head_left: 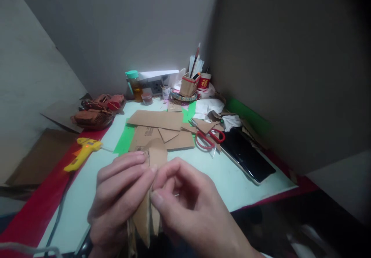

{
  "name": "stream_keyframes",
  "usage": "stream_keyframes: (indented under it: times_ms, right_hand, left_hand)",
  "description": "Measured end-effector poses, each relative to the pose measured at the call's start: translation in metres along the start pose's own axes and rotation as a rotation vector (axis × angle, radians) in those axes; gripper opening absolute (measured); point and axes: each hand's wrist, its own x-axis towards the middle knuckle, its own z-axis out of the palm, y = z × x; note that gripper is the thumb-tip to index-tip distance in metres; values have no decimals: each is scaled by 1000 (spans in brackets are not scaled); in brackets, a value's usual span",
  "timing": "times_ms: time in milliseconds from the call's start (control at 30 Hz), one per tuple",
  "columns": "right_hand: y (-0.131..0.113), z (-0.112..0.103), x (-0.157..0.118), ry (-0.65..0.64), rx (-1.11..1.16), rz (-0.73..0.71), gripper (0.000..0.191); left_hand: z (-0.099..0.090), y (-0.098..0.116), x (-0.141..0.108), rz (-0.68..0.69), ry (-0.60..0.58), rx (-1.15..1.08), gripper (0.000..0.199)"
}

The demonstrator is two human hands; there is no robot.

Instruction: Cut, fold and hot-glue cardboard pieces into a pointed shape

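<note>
Between my hands is a cardboard piece with several pointed strips hanging from its lower end. My left hand wraps round its left side, the fingers lying over the front. With thumb and forefinger my right hand pinches the edge of a strip near the middle; the exact spot is partly hidden by the fingers. Just beyond the hands lie flat cardboard sheets, one with printed letters, and a small cardboard triangle.
Red-handled scissors and a black phone lie to the right. A yellow glue gun with a cord rests at the left. Behind stand a teal-capped bottle, a pen holder and a red cup. Brown crafted pieces sit back left.
</note>
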Motion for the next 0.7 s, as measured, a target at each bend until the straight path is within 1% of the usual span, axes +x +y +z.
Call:
stream_keyframes:
  times_ms: [100, 167, 267, 367, 433, 500, 533, 633, 667, 700]
  right_hand:
    - [3, 3, -3, 34, -83, -42, 12]
    - [5, 5, -5, 65, -121, -70, 13]
    - [9, 8, -8, 109, -117, -95, 16]
    - [13, 11, -9, 112, -48, -87, 19]
    - [12, 12, -9, 84, 14, -39, 20]
    - [8, 12, -10, 68, 46, 6, 22]
    - [5, 11, -11, 73, 34, 23, 23]
    - [4, 6, -20, 87, -43, 56, 22]
    - [7, 4, -25, 99, -76, 41, 19]
    - [11, 1, -31, 122, -121, -4, 14]
  left_hand:
    - [13, 11, 0, -41, 154, 15, 38]
    - [21, 20, 1, -57, 217, -10, 39]
    - [26, 30, 3, -117, 177, -133, 35]
    - [23, 32, 3, -161, 102, -236, 32]
    - [20, 29, 3, -128, 71, -249, 32]
    - [19, 26, 1, -83, 80, -238, 33]
    - [19, 25, 0, -61, 91, -230, 33]
    - [23, 25, -1, -32, 68, -201, 37]
    - [24, 26, -1, -30, 68, -188, 38]
    - [27, 27, -1, -33, 83, -171, 37]
